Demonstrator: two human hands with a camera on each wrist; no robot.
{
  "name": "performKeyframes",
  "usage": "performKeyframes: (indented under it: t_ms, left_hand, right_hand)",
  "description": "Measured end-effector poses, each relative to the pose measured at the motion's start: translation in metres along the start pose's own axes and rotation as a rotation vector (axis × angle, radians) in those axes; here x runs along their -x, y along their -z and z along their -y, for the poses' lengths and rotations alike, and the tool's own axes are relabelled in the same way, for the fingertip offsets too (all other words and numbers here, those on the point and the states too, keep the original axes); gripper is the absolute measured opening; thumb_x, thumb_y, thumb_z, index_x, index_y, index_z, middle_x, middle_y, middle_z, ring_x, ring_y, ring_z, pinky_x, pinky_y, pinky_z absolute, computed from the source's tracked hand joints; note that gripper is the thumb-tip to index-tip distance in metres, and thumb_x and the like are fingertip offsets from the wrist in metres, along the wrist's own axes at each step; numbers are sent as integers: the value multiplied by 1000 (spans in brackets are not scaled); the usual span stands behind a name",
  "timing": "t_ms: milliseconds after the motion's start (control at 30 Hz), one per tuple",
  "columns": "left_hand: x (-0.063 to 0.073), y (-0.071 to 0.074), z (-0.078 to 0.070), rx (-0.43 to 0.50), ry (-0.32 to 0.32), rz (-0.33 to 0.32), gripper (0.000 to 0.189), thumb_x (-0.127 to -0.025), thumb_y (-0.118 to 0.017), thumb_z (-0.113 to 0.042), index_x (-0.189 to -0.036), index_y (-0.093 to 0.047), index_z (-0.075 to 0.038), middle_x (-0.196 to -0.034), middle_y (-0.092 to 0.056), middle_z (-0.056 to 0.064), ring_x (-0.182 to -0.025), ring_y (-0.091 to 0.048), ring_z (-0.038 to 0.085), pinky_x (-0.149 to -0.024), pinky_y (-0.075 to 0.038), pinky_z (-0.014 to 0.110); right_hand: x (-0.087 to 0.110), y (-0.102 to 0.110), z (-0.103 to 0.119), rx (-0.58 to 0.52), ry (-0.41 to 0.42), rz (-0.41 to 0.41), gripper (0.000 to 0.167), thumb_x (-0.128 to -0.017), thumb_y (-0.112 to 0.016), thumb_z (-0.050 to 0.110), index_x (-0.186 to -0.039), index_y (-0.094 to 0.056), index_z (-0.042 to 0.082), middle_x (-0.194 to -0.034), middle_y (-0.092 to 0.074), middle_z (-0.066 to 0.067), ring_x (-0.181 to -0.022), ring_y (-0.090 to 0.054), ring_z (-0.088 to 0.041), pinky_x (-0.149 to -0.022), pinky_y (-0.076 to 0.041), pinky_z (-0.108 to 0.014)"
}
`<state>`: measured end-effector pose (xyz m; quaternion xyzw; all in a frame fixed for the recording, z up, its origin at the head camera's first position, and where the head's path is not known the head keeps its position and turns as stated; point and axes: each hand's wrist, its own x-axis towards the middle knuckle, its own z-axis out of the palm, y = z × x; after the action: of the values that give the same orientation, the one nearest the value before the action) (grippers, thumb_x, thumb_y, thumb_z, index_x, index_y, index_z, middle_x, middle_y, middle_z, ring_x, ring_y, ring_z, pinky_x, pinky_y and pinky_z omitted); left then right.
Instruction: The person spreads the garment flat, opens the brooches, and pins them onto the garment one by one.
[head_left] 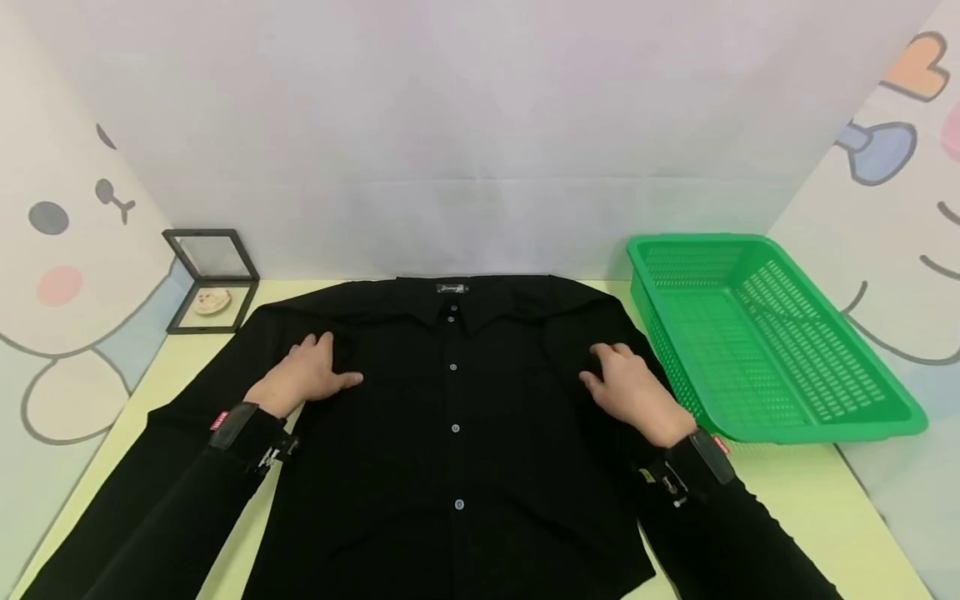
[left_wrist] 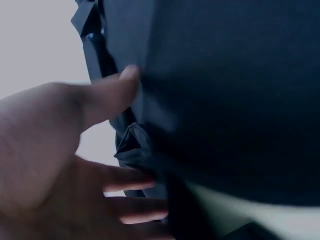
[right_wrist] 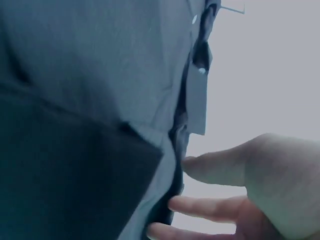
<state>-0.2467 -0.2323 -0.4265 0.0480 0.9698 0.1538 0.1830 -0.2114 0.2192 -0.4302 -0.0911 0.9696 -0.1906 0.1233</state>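
Observation:
A black button-up shirt (head_left: 405,400) lies spread front side up, its collar (head_left: 480,304) at the far side and buttons down its middle. My left hand (head_left: 303,375) is over the shirt near the top of the left-side sleeve, thumb held apart from the fingers. In the left wrist view, the thumb (left_wrist: 112,95) and fingers overlap the dark cloth without pinching it. My right hand (head_left: 630,387) is over the opposite sleeve seam, fingers loosely bent. The right wrist view shows its thumb (right_wrist: 215,167) and fingertips right at the cloth, with a gap between them.
A green plastic basket (head_left: 750,433) stands at the right, close beside the sleeve. At the back left stands a black-framed display case (head_left: 202,329) with a small pale round item (head_left: 212,301). The pale yellow table (head_left: 810,500) meets a white backdrop (head_left: 480,167) and cartoon-printed side panels.

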Motion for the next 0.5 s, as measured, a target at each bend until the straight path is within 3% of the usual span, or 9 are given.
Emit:
performKeyframes:
  t_ms: [67, 133, 200, 267, 333, 433, 500]
  left_hand:
    - [1, -1, 1, -11, 43, 74, 95, -103, -60, -46, -157, -12, 16, -160, -6, 46, -145, -11, 67, -115, -22, 78]
    - [1, -2, 3, -27, 65, 103, 98, -103, -59, -48, -158, -9, 15, -161, 2, 45, -146, -4, 68, -113, -17, 81]
    - [1, -3, 6, -27, 65, 98, 97, -103, -59, -49, -159, -9, 14, -161, 3, 45, -146, -3, 68, -111, -18, 83]
    - [0, -3, 9, -29, 34, 51, 92, -104, -58, -47, -158, -15, 15, -161, -6, 45, -145, -11, 68, -110, -23, 81]
    - [0, -2, 11, -12, -2, -30, 80, -106, -56, -41, -155, -26, 14, -157, -23, 44, -141, -29, 64, -107, -35, 76]
    - [1, 0, 10, 27, -32, -169, 54, -108, -54, -26, -145, -47, 12, -138, -51, 39, -115, -57, 52, -87, -51, 60]
    - [2, 2, 8, 47, -24, -220, 37, -107, -52, -15, -132, -58, 11, -119, -60, 34, -92, -62, 41, -72, -48, 48]
  right_hand:
    - [-7, -1, -1, 10, -48, 85, 66, -108, -55, 26, -156, -28, -10, -154, -28, -44, -138, -33, -64, -111, -34, -70]
    - [-12, -2, -4, 13, -102, 198, 76, -108, -54, 31, -161, -15, -8, -161, -9, -45, -144, -14, -68, -117, -21, -74]
    - [-14, -2, -9, 27, -140, 269, 81, -108, -55, 34, -162, -9, -7, -161, 0, -45, -144, -4, -70, -119, -14, -75]
    - [-15, -2, -13, 41, -154, 284, 81, -108, -55, 34, -162, -9, -7, -161, 3, -45, -144, -1, -71, -119, -10, -76]
    - [-15, -1, -15, 49, -153, 271, 80, -108, -55, 33, -161, -12, -8, -161, 0, -46, -143, -3, -71, -119, -11, -75]
    - [-16, -2, -15, 51, -128, 260, 78, -108, -56, 32, -160, -16, -10, -160, -4, -46, -145, -6, -68, -121, -10, -73]
    - [-17, -3, -13, 57, -118, 256, 77, -108, -56, 31, -159, -17, -11, -160, -5, -47, -145, -7, -68, -121, -10, -73]
